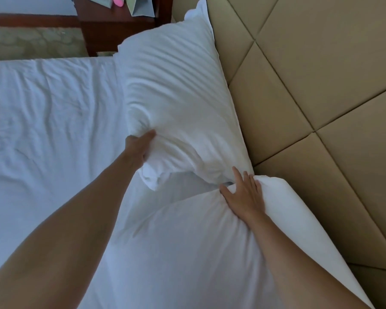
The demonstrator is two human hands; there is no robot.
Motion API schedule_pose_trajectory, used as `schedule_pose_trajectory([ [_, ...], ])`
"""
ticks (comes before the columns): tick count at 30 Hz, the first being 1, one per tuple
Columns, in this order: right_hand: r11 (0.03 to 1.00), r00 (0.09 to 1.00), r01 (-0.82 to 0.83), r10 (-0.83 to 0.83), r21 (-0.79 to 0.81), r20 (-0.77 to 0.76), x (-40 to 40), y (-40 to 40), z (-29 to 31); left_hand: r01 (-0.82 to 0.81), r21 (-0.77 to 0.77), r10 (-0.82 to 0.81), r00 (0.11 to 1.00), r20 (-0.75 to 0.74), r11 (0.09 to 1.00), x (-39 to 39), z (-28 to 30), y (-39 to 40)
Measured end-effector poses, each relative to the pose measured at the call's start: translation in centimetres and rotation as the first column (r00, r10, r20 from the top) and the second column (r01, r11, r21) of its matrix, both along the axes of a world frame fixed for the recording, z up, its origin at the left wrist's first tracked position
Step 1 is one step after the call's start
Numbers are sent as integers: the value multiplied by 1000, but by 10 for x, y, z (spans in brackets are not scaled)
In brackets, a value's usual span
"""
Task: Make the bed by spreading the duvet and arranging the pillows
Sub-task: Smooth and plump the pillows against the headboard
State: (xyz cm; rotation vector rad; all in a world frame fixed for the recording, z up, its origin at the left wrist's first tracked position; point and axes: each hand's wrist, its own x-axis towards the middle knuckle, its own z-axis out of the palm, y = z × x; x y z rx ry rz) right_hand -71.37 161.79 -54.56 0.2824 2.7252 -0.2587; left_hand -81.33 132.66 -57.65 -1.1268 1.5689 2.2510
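Both bare forearms reach forward from the bottom of the view over a bed covered in wrinkled white bedding (42, 121). The left arm runs long and nearly straight from the lower left corner up toward the middle, and the left hand (139, 144) grips the near left edge of a plump white fabric pillow (174, 103), thumb lying on top and the other fingers curled underneath, bunching the cloth into radiating creases. This far pillow leans tilted against the tan padded headboard (321, 74) with its diamond-stitched panels, its far corner rising toward the top of the view. The right arm comes in from the lower right at a shallower angle, and the right hand (243, 195) lies flat with fingers spread and mostly straight, pressing into the top end of a second white pillow (198, 253) that lies nearer, alongside the headboard. The two pillows touch where the right fingertips rest. Beyond the bed, at the top left, stands a dark red-brown wooden bedside table (112, 25) on patterned greenish carpet (31, 41).
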Motion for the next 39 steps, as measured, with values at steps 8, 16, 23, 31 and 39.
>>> schedule_pose_trajectory([
  [8, 934, 957, -3, -101, -357, -273, -11, -59, 97, 115, 155, -63, 950, -306, 981, 31, 158, -2],
  [16, 916, 824, -119, -124, -382, -553, -14, -58, 226, 184, -339, -333, 824, -458, 923, 62, 326, 29],
  [23, 838, 674, -221, -239, -498, -699, 45, -41, 329, 52, -444, -341, 724, -600, 894, 120, 441, 62],
  [31, 837, 394, -251, -370, -486, -841, 162, 31, 419, 133, -452, -441, 570, -693, 882, 220, 550, 144],
  [39, 851, 64, -159, -497, -500, -865, 284, 152, 438, 265, -501, -567, 383, -730, 824, 351, 595, 275],
])
